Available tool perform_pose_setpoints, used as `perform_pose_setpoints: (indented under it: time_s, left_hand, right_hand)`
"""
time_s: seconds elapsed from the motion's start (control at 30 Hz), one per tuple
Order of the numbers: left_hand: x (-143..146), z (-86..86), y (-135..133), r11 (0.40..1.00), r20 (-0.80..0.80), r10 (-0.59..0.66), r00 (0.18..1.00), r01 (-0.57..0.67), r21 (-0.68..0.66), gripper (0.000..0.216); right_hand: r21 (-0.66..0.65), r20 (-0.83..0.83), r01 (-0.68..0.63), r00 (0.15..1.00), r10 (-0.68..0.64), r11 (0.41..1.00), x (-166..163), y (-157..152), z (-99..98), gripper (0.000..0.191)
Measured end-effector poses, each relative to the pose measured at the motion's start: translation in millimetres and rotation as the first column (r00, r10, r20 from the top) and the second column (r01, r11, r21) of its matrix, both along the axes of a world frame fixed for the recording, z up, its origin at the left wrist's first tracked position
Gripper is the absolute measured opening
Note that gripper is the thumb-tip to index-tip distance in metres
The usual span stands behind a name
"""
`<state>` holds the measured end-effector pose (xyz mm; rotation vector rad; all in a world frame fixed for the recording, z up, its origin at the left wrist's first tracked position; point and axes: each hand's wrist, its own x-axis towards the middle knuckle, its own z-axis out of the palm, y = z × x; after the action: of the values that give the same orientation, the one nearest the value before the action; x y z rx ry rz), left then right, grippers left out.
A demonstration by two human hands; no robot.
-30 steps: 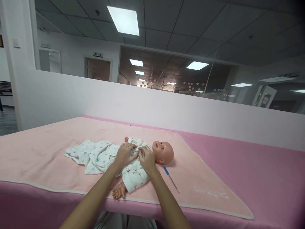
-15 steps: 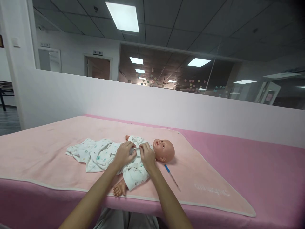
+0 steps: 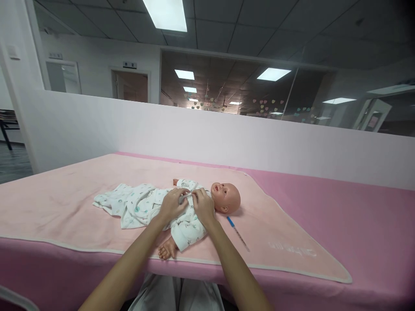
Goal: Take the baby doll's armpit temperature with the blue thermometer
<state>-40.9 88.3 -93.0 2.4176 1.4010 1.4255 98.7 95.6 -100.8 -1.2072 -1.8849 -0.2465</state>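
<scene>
A baby doll point(image 3: 226, 198) lies on its back with its head toward the right, dressed in a white printed baby gown point(image 3: 187, 231). Over the doll's chest, my left hand point(image 3: 172, 206) is closed, its fingertips pinching a thin whitish strip point(image 3: 186, 197) with a greyer end. My right hand point(image 3: 203, 206) pinches the strip's other end near the doll's neck. Whether the strip is part of the gown cannot be made out. Beside the doll's head and my right wrist lies a thin thermometer-like stick point(image 3: 238, 233) with a blue end.
Under the doll is a peach mat point(image 3: 81, 207) with a pale edge, spread over a pink padded surface point(image 3: 366, 216). A low white wall point(image 3: 207, 134) with glass above it runs along the back. At the far left stands a dark-legged piece of furniture point(image 3: 6, 125).
The view has tipped slightly downward, so the scene sits a little higher and the doll a little to the right. Both hands stay at the chest, with more of the strip's grey end showing.
</scene>
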Motion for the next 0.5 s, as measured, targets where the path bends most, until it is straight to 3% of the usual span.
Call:
perform_pose_setpoints:
  time_s: [0.17, 0.5]
  left_hand:
    - [-1.5, -1.1, 4.7, 0.992, 0.152, -0.038, 0.988, 0.055, -0.109, 0.045]
    - [-3.7, 0.7, 5.5, 0.970, 0.299, -0.134, 0.945, 0.187, -0.154, 0.039]
  right_hand:
    - [-0.020, -0.001, 0.016, 1.000, -0.016, 1.000, -0.2, 1.5, -0.2, 0.018]
    - [-0.025, -0.001, 0.002, 1.000, -0.002, 1.000, -0.1, -1.5, 1.9, 0.018]
